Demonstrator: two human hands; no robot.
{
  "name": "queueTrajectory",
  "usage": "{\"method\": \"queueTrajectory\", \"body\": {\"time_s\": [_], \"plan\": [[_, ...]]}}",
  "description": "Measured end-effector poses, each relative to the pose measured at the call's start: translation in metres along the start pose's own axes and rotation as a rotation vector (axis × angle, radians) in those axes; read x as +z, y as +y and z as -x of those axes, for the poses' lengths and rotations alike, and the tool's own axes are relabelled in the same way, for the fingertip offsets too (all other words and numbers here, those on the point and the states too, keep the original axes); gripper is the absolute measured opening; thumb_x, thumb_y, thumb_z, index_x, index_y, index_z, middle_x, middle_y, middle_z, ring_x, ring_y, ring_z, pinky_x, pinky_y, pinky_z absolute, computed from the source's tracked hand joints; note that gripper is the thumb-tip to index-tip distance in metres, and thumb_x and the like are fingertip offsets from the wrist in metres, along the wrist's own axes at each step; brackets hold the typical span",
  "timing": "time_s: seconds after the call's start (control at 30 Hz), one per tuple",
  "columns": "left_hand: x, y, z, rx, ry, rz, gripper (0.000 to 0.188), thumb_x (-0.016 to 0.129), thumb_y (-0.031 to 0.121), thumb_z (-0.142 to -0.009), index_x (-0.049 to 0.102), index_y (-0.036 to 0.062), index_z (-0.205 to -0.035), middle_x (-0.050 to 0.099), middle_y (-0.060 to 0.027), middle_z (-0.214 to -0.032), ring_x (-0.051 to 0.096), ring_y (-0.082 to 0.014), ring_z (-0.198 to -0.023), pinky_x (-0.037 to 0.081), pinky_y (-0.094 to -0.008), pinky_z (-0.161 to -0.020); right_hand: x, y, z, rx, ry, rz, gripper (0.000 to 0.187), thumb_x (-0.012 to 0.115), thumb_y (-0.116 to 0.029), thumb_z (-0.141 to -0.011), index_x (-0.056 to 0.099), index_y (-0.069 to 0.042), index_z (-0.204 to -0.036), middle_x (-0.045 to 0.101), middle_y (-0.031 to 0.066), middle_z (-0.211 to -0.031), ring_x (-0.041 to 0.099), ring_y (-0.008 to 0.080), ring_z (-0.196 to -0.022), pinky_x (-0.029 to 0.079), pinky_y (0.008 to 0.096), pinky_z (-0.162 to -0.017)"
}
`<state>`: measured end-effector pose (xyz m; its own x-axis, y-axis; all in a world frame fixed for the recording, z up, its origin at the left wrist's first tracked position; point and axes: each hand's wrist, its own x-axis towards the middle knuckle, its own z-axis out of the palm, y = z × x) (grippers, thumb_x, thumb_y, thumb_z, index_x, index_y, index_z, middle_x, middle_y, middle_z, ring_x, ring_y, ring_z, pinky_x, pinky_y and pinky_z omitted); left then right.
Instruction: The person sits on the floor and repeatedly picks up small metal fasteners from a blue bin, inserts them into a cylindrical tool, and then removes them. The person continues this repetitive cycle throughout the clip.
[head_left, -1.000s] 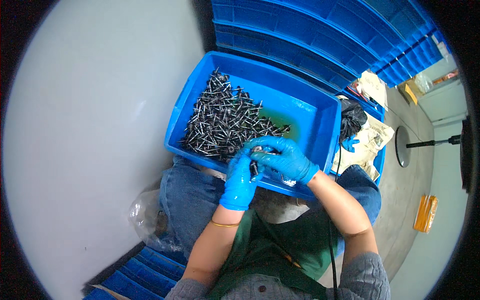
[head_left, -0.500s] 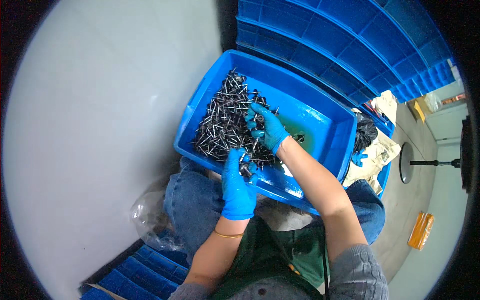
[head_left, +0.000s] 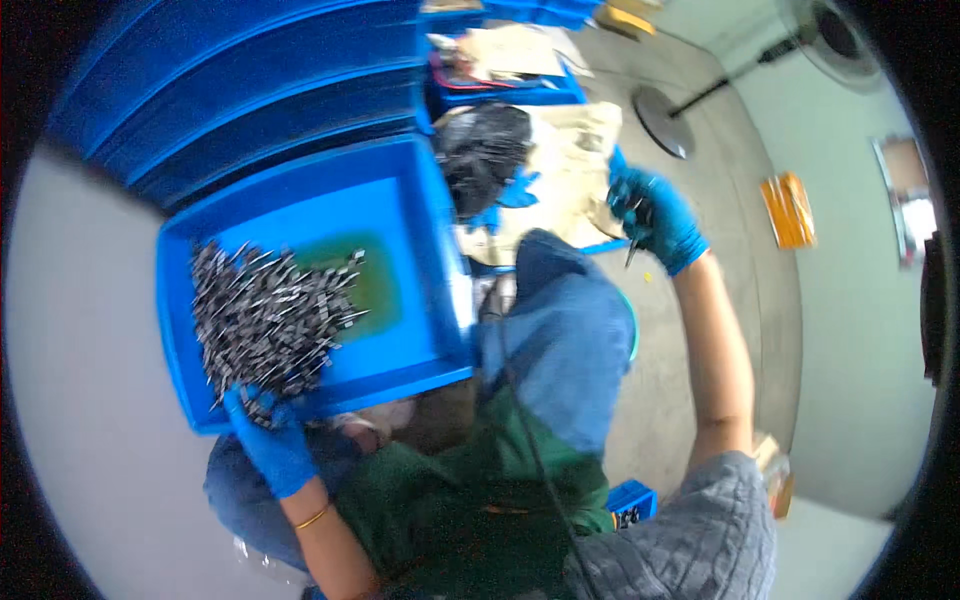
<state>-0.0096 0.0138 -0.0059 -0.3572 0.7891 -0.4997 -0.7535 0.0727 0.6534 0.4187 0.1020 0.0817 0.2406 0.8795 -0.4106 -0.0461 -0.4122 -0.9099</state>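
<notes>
A blue tray (head_left: 385, 170) in front of me holds a heap of small metal pins (head_left: 265, 320) with dark heads and shiny shanks. My left hand (head_left: 268, 440), in a blue glove, is at the near left edge of the heap. Its fingers are curled around a few pins, though blur hides how many. Out to the right, away from the tray, my right hand (head_left: 655, 215) is raised in a wet, teal-looking glove. Its fingers are closed on metal pins, and one shank pokes out below them.
Blue crates (head_left: 270, 80) are stacked behind the tray. To its right lie a black plastic bag (head_left: 485, 150), beige sacking (head_left: 570, 140) and a spare blue glove (head_left: 518, 190). A stand (head_left: 665, 120) with a round base is on the floor. A small blue bin (head_left: 632, 500) sits low at right.
My view has swung right. My right hand has left the heap and moved out to the right, carrying pins. The left hand stays by the near edge of the tray.
</notes>
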Motion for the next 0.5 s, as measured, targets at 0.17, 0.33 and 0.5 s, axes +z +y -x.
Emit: {"method": "queueTrajectory", "body": {"time_s": [0.17,0.33,0.5], "plan": [[-0.021,-0.017,-0.015,0.040,-0.023,-0.138,0.014,0.044,0.025,-0.082,0.048,0.0127,-0.077,0.044,0.0054,-0.062,0.037,-0.0031,-0.048,0.025,-0.0142,-0.035,-0.149,0.260,0.006,0.317,0.301,0.097,0.025,0.051,-0.027,-0.071,0.057,-0.004,-0.068,0.054,0.0090,-0.059,0.049,0.0132,-0.053,0.040,0.0287,-0.050],[0.001,-0.016,-0.003,0.029,0.136,-0.237,0.014,0.046,0.025,-0.081,0.049,0.0143,-0.072,0.045,0.0051,-0.058,0.037,-0.0033,-0.045,0.025,-0.0160,-0.034,-0.127,0.378,0.009,0.249,0.653,0.650,0.027,0.054,-0.028,-0.068,0.058,-0.001,-0.068,0.057,0.0178,-0.069,0.055,0.0284,-0.062,0.042,0.0367,-0.060],[0.009,-0.018,-0.004,0.024,0.167,-0.236,0.013,0.048,0.024,-0.080,0.049,0.0158,-0.070,0.045,0.0057,-0.056,0.038,-0.0027,-0.044,0.023,-0.0161,-0.033,-0.119,0.407,-0.001,-0.082,0.577,1.060,0.023,0.053,-0.026,-0.072,0.058,-0.005,-0.078,0.057,0.0167,-0.080,0.052,0.0302,-0.069,0.041,0.0352,-0.065]]}}
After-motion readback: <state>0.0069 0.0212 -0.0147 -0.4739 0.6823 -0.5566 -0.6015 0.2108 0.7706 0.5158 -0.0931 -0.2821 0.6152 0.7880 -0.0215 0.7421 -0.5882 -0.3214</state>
